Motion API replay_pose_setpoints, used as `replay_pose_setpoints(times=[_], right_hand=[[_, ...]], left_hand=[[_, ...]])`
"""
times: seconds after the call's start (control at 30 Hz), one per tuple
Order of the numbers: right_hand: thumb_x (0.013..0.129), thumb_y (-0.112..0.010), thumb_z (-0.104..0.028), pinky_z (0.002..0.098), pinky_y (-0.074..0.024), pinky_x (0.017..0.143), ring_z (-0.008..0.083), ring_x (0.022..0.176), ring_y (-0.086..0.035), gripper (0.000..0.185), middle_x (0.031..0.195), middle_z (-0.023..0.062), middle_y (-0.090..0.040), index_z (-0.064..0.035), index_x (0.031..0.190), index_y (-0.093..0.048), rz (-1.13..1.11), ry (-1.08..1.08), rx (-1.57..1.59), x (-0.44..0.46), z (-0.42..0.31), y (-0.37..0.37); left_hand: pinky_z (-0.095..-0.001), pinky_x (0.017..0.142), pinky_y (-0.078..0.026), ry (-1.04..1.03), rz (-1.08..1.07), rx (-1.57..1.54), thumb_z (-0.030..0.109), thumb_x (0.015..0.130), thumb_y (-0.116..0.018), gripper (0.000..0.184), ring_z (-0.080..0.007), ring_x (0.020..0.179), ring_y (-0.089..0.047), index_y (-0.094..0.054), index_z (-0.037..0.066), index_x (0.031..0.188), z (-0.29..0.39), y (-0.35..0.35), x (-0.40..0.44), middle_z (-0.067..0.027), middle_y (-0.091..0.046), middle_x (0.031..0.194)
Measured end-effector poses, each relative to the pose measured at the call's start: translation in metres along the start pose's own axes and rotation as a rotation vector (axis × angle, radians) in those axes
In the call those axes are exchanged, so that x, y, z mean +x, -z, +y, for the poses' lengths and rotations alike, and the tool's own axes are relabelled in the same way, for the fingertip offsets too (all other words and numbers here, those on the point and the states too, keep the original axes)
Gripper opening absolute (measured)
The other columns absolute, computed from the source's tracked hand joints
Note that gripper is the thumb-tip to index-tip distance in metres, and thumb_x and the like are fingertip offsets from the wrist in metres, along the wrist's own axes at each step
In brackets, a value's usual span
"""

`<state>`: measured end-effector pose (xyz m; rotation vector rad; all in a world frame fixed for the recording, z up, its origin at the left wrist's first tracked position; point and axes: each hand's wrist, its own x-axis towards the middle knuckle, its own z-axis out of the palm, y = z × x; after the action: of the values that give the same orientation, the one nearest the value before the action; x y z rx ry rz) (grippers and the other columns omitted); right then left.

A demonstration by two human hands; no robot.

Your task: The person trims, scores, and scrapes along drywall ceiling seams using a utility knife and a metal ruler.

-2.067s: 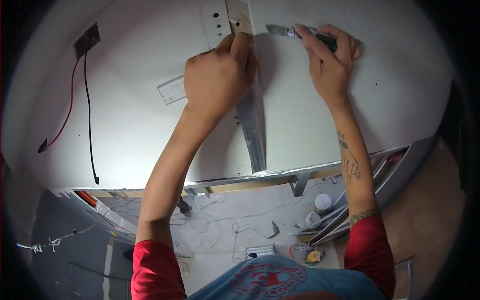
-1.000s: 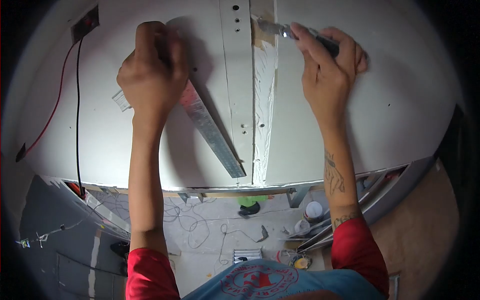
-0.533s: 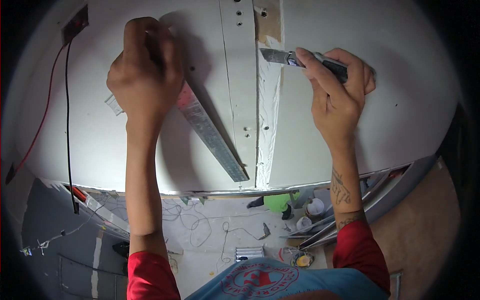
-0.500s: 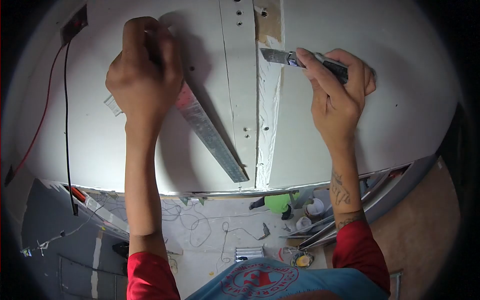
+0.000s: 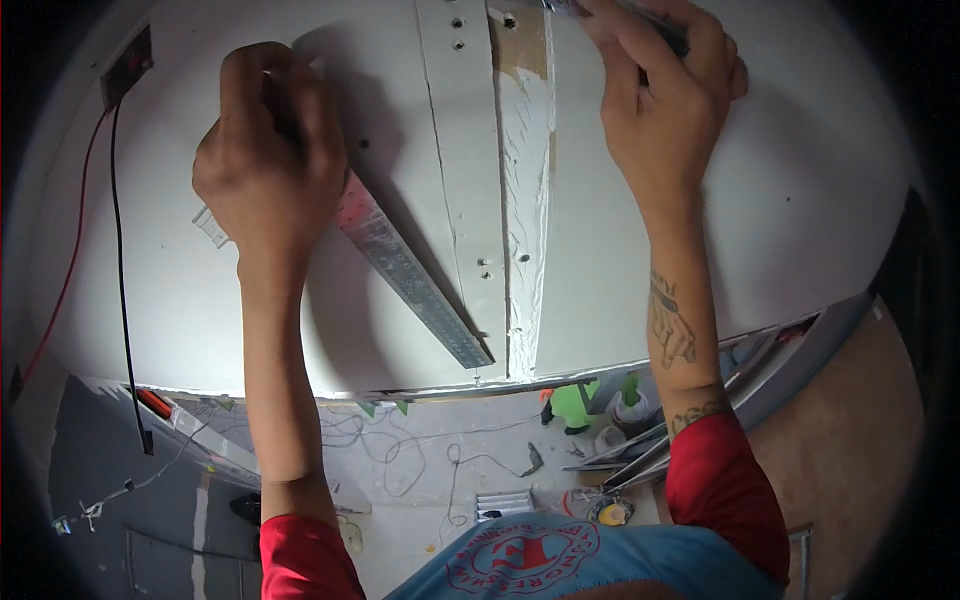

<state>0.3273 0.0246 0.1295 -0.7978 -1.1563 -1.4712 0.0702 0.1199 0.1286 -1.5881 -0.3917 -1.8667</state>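
Observation:
My left hand is closed on a metal try square against the white board above me. Its ruled blade slants down to the right, ending close to the board's near edge. Most of the stock is hidden by the hand. Up at the top edge of the view, my right hand is wrapped round a utility knife, whose blade is mostly out of frame. Between the hands runs a rough-edged seam with whitish filling and a brown patch at its far end. A thin line lies left of it.
Red and black cables hang from a dark opening at the left. Far below, the floor carries loose cords, buckets and metal profiles. A person in a bright green top is down there.
My right hand has moved up and slightly left with the knife, taking the blade mostly out of frame. My left hand and the square stay nearly in place while the whole view shifts slightly.

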Motion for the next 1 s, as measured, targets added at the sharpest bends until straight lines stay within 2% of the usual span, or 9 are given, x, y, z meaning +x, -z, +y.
replay_pose_setpoints(times=[0.07,0.1,0.17,0.3,0.57,0.8,0.87,1.0], right_hand=[[0.085,-0.081,-0.008,0.0402,-0.038,0.099,0.0208,0.101,-0.06,0.038,0.106,0.0006,-0.064,-0.0251,0.119,-0.083,0.004,0.124,0.027,-0.016,0.016,0.005],[0.085,-0.081,-0.008,0.0402,-0.038,0.099,0.0208,0.101,-0.06,0.038,0.106,0.0006,-0.064,-0.0251,0.119,-0.083,0.008,0.132,0.026,-0.026,0.018,0.011],[0.082,-0.082,-0.011,0.0423,-0.0308,0.097,0.0223,0.103,-0.053,0.039,0.107,0.0026,-0.06,-0.0303,0.116,-0.084,-0.129,0.101,0.087,-0.047,0.012,0.031],[0.082,-0.082,-0.009,0.0417,-0.0298,0.098,0.0226,0.103,-0.053,0.04,0.107,0.0035,-0.06,-0.0303,0.116,-0.083,-0.19,0.054,0.042,-0.057,0.002,0.041],[0.081,-0.079,-0.005,0.0428,-0.028,0.097,0.0229,0.105,-0.052,0.042,0.109,0.0024,-0.058,-0.0302,0.115,-0.083,-0.116,0.042,0.003,-0.055,-0.003,0.031],[0.082,-0.079,-0.008,0.0434,-0.0284,0.096,0.0242,0.105,-0.052,0.04,0.11,0.0026,-0.059,-0.0307,0.115,-0.083,-0.054,0.069,-0.019,-0.047,-0.002,0.016],[0.084,-0.08,-0.008,0.0411,-0.0368,0.099,0.0199,0.101,-0.059,0.038,0.104,0.0022,-0.064,-0.0243,0.118,-0.083,0.015,0.032,-0.117,-0.032,-0.008,0.01],[0.092,-0.077,-0.01,0.0434,-0.0327,0.094,0.0235,0.104,-0.054,0.027,0.105,0.0062,-0.062,-0.0194,0.116,-0.083,0.069,-0.092,-0.059,0.018,-0.007,-0.018]], left_hand=[[-0.0325,0.047,-0.047,-0.003,0.004,-0.018,0.014,0.095,-0.07,0.007,-0.019,0.045,-0.06,-0.065,0.013,0.099,-0.001,0.0,-0.001,0.0008,-0.059,0.056],[-0.0325,0.047,-0.047,-0.011,0.016,-0.001,0.013,0.094,-0.069,0.007,-0.0188,0.045,-0.059,-0.065,0.013,0.099,-0.001,-0.001,-0.002,0.0009,-0.058,0.056],[-0.0324,0.047,-0.046,-0.019,0.036,0.019,0.011,0.094,-0.069,0.007,-0.0187,0.044,-0.059,-0.065,0.013,0.099,-0.001,-0.003,0.0,0.001,-0.058,0.056],[-0.0327,0.047,-0.046,-0.025,0.031,0.04,0.011,0.093,-0.068,0.008,-0.0191,0.044,-0.059,-0.065,0.013,0.099,0.003,-0.001,-0.001,0.0007,-0.058,0.055],[-0.0347,0.049,-0.047,-0.022,0.042,0.048,0.013,0.093,-0.069,0.008,-0.0216,0.047,-0.061,-0.064,0.013,0.1,0.003,-0.003,-0.001,0.0,-0.06,0.057],[-0.0347,0.051,-0.05,0.018,0.015,0.041,0.013,0.093,-0.069,0.011,-0.0221,0.05,-0.065,-0.064,0.014,0.102,0.006,-0.002,-0.002,-0.0001,-0.065,0.062],[-0.0343,0.051,-0.05,0.024,-0.005,0.049,0.013,0.093,-0.069,0.012,-0.0221,0.051,-0.065,-0.064,0.014,0.103,0.008,-0.001,-0.002,-0.0002,-0.066,0.063],[-0.0345,0.051,-0.05,0.033,-0.008,0.037,0.011,0.092,-0.069,0.012,-0.0219,0.05,-0.064,-0.063,0.014,0.102,0.005,-0.001,0.0,-0.0002,-0.064,0.062]])
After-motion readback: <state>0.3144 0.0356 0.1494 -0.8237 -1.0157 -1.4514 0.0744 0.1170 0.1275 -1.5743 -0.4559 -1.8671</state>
